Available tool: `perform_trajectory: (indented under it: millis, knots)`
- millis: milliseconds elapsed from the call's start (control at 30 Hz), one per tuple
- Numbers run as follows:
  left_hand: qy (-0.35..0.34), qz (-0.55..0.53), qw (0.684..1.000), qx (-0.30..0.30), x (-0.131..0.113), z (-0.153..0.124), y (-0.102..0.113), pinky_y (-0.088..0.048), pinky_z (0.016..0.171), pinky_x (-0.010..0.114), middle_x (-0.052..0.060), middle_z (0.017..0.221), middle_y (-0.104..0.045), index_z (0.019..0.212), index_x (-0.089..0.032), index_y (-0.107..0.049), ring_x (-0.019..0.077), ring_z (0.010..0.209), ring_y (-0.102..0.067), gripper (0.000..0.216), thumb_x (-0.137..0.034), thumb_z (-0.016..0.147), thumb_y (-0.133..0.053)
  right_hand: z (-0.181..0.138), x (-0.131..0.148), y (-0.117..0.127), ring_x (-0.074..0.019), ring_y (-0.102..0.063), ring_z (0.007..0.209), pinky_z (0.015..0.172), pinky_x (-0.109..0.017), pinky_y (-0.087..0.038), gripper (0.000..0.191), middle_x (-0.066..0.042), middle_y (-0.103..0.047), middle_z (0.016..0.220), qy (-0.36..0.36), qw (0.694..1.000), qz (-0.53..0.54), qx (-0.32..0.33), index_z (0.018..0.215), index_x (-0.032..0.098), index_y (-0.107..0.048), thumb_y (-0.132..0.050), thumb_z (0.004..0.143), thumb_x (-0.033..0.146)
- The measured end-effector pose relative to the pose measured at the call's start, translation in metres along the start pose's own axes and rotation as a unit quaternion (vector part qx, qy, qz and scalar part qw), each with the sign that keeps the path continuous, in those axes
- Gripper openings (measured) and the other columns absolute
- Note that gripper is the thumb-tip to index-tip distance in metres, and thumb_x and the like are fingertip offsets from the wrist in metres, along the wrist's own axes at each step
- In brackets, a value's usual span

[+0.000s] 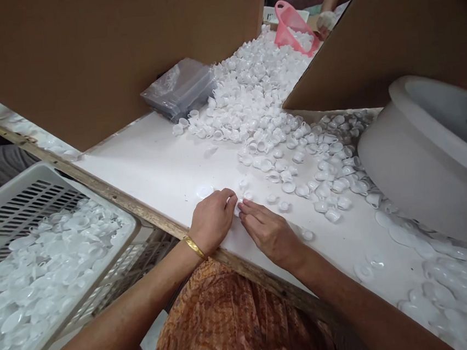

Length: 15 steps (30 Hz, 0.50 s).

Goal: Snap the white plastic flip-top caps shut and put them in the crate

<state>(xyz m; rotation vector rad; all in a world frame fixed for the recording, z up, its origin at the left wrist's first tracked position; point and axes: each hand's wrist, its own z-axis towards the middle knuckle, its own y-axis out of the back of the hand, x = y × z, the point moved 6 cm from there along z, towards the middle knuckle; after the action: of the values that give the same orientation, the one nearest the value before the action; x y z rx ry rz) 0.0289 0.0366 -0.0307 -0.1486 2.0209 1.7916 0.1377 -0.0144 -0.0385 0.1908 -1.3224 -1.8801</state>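
Note:
Near the front edge of the white tabletop (142, 167), my left hand (213, 221) and my right hand (270, 232) meet fingertip to fingertip. Both are closed on a small white plastic cup (237, 210), mostly covered by the fingers. A white plastic saucer (205, 191) lies just beyond my left hand. Loose little cups (272, 199) are scattered past my right fingers, and a large heap of white cups with handles (246, 96) spreads behind them.
A white slotted basket (134, 220) of white plastic pieces stands at the left. At the right are a big grey tub (418, 163) and a pile of saucers (446, 286). Cardboard panels (114, 49) rise behind; a pink scoop (285, 27) and another person's hand (325, 22) are farther back.

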Motion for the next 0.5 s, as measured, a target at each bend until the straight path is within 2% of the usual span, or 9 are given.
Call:
perform_trajectory:
  millis: [100, 167, 367, 500]
  knots:
    - [-0.004, 0.099, 0.994, 0.036, -0.008, 0.003, -0.006, -0.04, 0.059, 0.028, 0.005, 0.08, -0.064, 0.093, -0.019, -0.053, 0.0202, 0.073, -0.061, 0.023, -0.026, 0.09, -0.031, 0.0, 0.003, 0.002, -0.0223, -0.044, 0.123, 0.101, -0.036, -0.043, 0.028, -0.015, -0.058, 0.121, 0.0, 1.0, -0.01, 0.012, 0.106, 0.008, -0.061, -0.043, 0.084, 0.005]
    - [-0.019, 0.117, 0.991, 0.059, -0.012, 0.001, -0.01, -0.038, 0.056, 0.028, 0.005, 0.079, -0.064, 0.095, -0.019, -0.05, 0.0209, 0.07, -0.061, 0.02, -0.023, 0.089, -0.031, 0.002, 0.007, 0.005, -0.0234, -0.045, 0.122, 0.1, -0.035, -0.044, 0.029, -0.017, -0.058, 0.12, 0.002, 1.0, -0.026, 0.017, 0.104, 0.006, -0.062, -0.042, 0.083, 0.003]
    - [0.013, 0.011, 0.996, 0.092, 0.0, 0.0, -0.013, -0.038, 0.057, 0.028, 0.003, 0.075, -0.063, 0.096, -0.02, -0.045, 0.019, 0.066, -0.06, 0.021, -0.028, 0.092, -0.026, 0.005, 0.017, 0.007, -0.0278, -0.048, 0.118, 0.095, -0.038, -0.048, 0.031, -0.021, -0.059, 0.116, 0.026, 0.995, -0.089, 0.022, 0.101, 0.003, -0.063, -0.039, 0.083, 0.003]
    - [0.011, -0.003, 0.993, 0.114, 0.005, 0.004, -0.016, -0.037, 0.054, 0.027, 0.002, 0.072, -0.063, 0.097, -0.022, -0.046, 0.0189, 0.063, -0.059, 0.022, -0.031, 0.091, -0.027, 0.005, 0.019, 0.005, -0.0282, -0.05, 0.117, 0.096, -0.038, -0.047, 0.031, -0.022, -0.06, 0.114, 0.037, 0.993, -0.109, 0.023, 0.099, 0.001, -0.064, -0.038, 0.083, 0.002]
